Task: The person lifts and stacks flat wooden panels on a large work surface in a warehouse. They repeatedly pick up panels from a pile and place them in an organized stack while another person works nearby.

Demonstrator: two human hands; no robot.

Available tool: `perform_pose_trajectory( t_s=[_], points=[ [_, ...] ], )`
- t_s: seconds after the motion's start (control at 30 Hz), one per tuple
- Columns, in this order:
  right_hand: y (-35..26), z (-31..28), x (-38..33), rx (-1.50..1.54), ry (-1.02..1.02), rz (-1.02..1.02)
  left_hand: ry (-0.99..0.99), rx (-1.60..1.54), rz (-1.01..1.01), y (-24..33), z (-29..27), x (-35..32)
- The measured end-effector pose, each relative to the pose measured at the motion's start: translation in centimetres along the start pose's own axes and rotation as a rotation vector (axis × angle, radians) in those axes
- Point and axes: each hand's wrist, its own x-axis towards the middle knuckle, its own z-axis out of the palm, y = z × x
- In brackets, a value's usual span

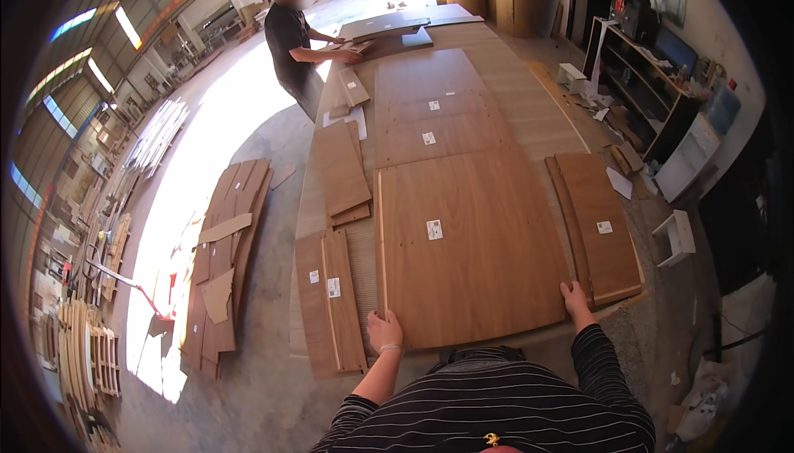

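A large brown wood-grain panel (471,246) with a small white label lies flat on the long workbench (529,114) in front of me. My left hand (384,331) grips its near left corner. My right hand (574,298) holds its near right corner. Two narrower panels (329,300) lie side by side just left of my left hand. Another brown panel (602,226) with a label lies to the right of my right hand.
More panels (438,114) lie further along the bench. A person in a black shirt (291,44) works at the far end. A stack of boards (225,255) lies on the concrete floor at left. Shelves and boxes (653,81) stand at right.
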Motion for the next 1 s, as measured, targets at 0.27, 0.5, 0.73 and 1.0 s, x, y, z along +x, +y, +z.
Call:
perform_pose_trajectory(
  t_s=[0.27, 0.5, 0.73, 1.0],
  points=[
    [0.6, 0.1, 0.4, 0.118, -0.077, 0.053, 0.022, 0.040, 0.016, -0.3, 0.5, 0.1],
    [2.5, 1.3, 1.5, 0.117, -0.021, 0.018, 0.013, 0.048, 0.008, -0.1, 0.6, 0.1],
    [1.7, 1.0, 0.9, 0.066, -0.005, 0.001, 0.028, 0.070, 0.032, -0.5, 0.7, 0.1],
    [0.6, 0.4, -0.1, 0.062, 0.051, -0.010, 0.021, 0.050, 0.053, -0.4, 0.8, 0.2]
  ],
)
